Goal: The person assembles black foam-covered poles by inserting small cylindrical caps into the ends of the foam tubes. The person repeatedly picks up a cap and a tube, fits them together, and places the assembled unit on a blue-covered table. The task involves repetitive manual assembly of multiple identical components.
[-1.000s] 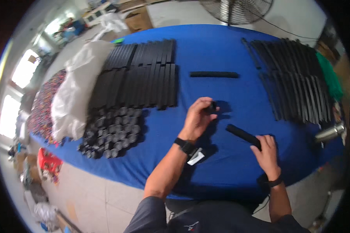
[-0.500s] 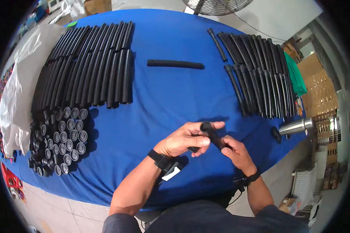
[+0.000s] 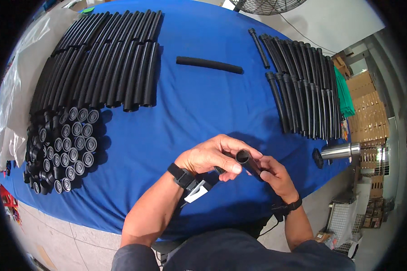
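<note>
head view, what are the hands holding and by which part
A short black foam tube: the right hand grips its lower end, the left hand pinches beside its open upper end. Whether the left also holds a small black piece cannot be told.

Seen on the blue table: black tubes by the far-left corner, round caps along the left edge. Lone foam tube near the far edge; steel flask at the right edge.

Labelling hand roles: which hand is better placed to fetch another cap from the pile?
Probably left. The cap pile lies on the person's left, nearer the left hand; the right hand grips the tube.
</note>
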Demonstrator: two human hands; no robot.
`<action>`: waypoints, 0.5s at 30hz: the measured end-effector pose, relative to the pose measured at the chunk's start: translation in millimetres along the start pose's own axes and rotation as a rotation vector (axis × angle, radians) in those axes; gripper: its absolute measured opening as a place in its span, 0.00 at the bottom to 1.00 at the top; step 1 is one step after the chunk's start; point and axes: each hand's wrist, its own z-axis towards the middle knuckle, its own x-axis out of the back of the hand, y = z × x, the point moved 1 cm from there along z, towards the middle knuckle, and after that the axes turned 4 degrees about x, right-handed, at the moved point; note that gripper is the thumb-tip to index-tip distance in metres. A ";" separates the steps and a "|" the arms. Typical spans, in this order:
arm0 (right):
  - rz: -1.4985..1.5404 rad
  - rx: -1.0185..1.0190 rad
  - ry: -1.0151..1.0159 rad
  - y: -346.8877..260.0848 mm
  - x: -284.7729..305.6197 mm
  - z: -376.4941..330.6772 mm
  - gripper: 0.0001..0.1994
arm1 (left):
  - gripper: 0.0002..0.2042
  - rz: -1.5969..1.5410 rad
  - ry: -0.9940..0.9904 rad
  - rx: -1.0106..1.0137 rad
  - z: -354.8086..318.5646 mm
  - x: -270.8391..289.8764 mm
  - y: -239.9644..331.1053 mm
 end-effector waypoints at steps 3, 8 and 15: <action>-0.076 0.187 0.003 8.1 -9.7 -0.1 0.33 | 0.25 0.001 0.008 0.008 0.9 -1.8 1.2; -0.304 0.159 -0.111 1.2 -7.3 4.0 0.34 | 0.26 -0.014 0.067 0.008 -1.4 -6.0 2.6; -0.070 -0.043 -0.079 -1.1 4.8 0.8 0.19 | 0.22 -0.075 0.241 -0.206 0.0 2.2 4.4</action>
